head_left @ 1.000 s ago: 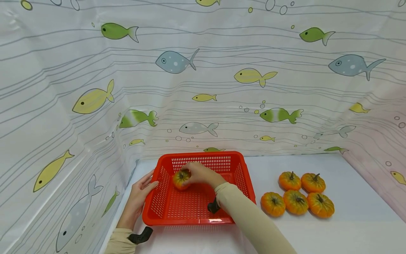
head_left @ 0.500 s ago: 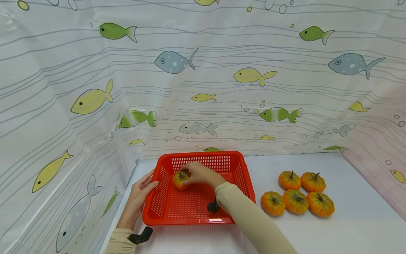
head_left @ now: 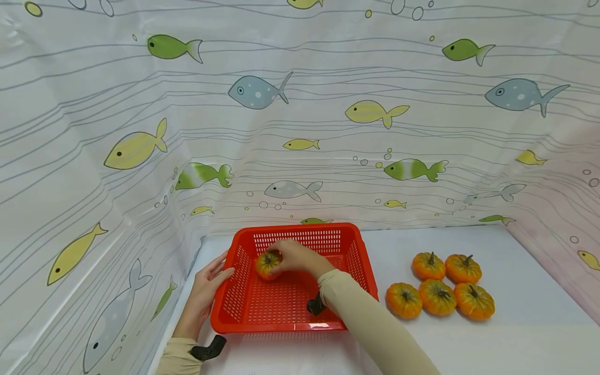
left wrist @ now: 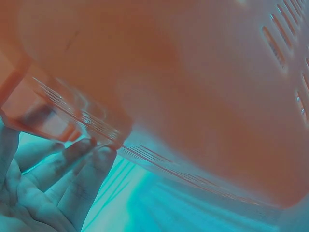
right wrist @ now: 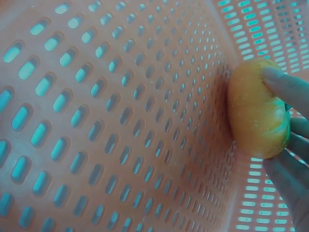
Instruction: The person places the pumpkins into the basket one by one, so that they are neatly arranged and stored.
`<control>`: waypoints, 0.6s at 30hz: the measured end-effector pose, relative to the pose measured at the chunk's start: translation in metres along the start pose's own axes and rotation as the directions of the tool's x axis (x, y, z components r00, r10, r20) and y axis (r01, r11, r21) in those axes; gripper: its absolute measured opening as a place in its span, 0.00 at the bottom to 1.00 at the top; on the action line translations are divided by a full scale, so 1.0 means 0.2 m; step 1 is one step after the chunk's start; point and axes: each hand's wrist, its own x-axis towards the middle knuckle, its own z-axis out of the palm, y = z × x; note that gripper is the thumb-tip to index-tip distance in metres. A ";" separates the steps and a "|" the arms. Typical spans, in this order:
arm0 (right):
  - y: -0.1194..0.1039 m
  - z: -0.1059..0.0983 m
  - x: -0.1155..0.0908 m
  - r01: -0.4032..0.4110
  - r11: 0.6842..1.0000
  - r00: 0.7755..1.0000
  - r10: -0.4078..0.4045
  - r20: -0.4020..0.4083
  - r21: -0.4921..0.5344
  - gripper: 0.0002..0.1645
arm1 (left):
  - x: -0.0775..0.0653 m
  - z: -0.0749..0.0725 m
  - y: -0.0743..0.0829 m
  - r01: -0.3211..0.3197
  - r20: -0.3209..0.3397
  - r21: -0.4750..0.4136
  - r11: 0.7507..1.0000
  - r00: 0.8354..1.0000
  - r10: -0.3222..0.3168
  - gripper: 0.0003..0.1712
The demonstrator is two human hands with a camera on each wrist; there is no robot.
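Note:
A small orange-and-green pumpkin [head_left: 267, 264] sits on the floor of the red plastic basket [head_left: 253, 327], towards its back left corner. My right hand [head_left: 295, 258] grips it from the right, thumb and fingers around its sides. Up close in the right wrist view, the pumpkin [right wrist: 256, 111] rests against the slotted basket floor [right wrist: 120, 125] with the fingers spread about its stem side. At the left wall, my left hand [head_left: 206, 284] holds the basket's rim, thumb over the edge and fingers outside. Its fingertips touch the basket's outer side in the left wrist view.
Several more pumpkins [head_left: 437, 298] stand close together on the white table [head_left: 520, 291], right of the basket. A fish-print sheet [head_left: 328, 151] hangs behind and along both sides. Black wrist mounts [head_left: 208, 348] stick out from the sleeves.

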 end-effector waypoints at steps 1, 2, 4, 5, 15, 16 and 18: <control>0.00 0.00 0.00 0.000 1.000 1.000 0.000 -0.001 0.002 0.35 | 0.00 0.00 0.00 0.000 0.001 -0.003 1.000 1.000 0.000 0.36; 0.00 0.00 0.00 0.000 1.000 1.000 0.000 -0.001 0.005 0.35 | 0.00 0.00 0.00 -0.001 0.001 -0.004 1.000 1.000 0.001 0.36; -0.01 -0.01 0.00 0.001 1.000 1.000 -0.001 -0.001 0.011 0.35 | 0.00 0.00 0.00 -0.004 0.001 -0.008 1.000 1.000 0.004 0.36; -0.01 -0.01 0.00 0.001 1.000 1.000 -0.001 -0.002 0.016 0.35 | 0.00 0.00 0.00 -0.004 0.001 -0.009 1.000 1.000 0.004 0.36; -0.04 -0.04 -0.03 0.001 1.000 1.000 -0.001 -0.019 0.014 0.40 | -0.01 0.00 -0.01 0.013 -0.004 -0.016 1.000 1.000 -0.013 0.36; -0.04 -0.05 -0.03 0.005 1.000 1.000 -0.005 -0.021 0.007 0.41 | -0.01 0.00 -0.01 0.011 -0.004 -0.015 1.000 1.000 -0.011 0.37; -0.06 -0.07 -0.02 0.015 1.000 1.000 -0.015 -0.024 -0.003 0.41 | 0.00 0.00 0.00 0.008 -0.006 -0.013 1.000 1.000 -0.008 0.36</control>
